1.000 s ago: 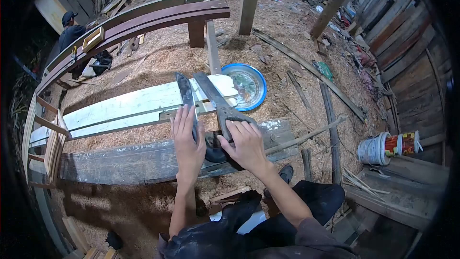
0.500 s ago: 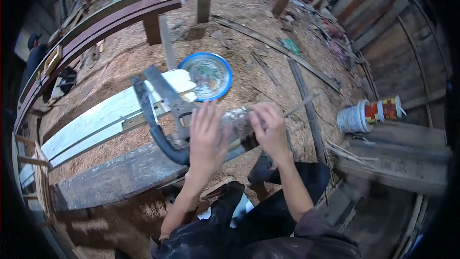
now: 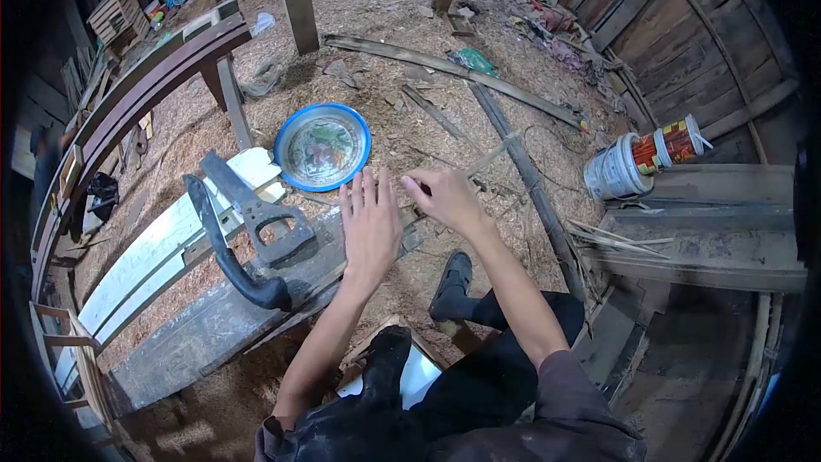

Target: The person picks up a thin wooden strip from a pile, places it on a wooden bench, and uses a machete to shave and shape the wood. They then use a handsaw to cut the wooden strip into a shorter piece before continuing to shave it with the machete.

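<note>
My left hand lies with its fingers stretched out over the right end of a worn plank. Beneath it runs a thin wooden strip, its far end showing past my other hand. My right hand is closed over this strip, thumb and forefinger drawn together; the fingertips are partly hidden. To the left of my hands, a handsaw rests on the plank with its handle towards me. Beside the saw is a black curved tool whose kind I cannot make out.
A blue-rimmed basin stands on the shavings ahead. White boards lie at left, near a long brown beam. Buckets lie tipped at right, by thin sticks. Loose timbers cross the ground; a post rises ahead.
The view has shifted to the right. Relative to the plank, both hands have moved right, away from the saw, and the saw's handle is now uncovered.
</note>
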Motion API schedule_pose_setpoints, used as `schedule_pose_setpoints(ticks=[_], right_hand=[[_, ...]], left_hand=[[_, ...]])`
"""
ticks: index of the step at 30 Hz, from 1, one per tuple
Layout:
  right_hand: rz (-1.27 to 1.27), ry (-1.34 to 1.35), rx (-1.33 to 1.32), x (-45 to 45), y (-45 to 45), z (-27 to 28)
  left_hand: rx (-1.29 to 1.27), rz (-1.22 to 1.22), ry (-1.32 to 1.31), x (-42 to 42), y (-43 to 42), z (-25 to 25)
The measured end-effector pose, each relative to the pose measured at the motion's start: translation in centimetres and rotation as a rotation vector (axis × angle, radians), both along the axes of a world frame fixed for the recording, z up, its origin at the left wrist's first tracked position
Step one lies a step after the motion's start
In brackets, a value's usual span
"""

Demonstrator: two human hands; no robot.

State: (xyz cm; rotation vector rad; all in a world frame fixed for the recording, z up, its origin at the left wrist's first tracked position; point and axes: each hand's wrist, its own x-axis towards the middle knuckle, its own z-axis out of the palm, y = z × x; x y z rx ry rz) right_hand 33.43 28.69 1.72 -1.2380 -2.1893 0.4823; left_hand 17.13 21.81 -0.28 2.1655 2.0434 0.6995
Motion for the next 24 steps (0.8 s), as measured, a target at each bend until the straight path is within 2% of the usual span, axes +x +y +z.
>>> schedule_pose_setpoints(ticks=[2,10,24], right_hand=[[-0.019,-0.022,-0.083,0.1,0.4,-0.7],[-0.104,-0.009,-0.122,-0.7,0.3,-2.0],[-0.155,-0.033,-0.227,-0.9,0.1,-1.8]], left_hand=[[-0.011,-0.01,-0.011,0.0,-0.1,0.1],[-0.09,-0.032,0.01,0.0,0.0,1.3],[-0.031,-0.05,0.032,0.1,0.0,0.8]])
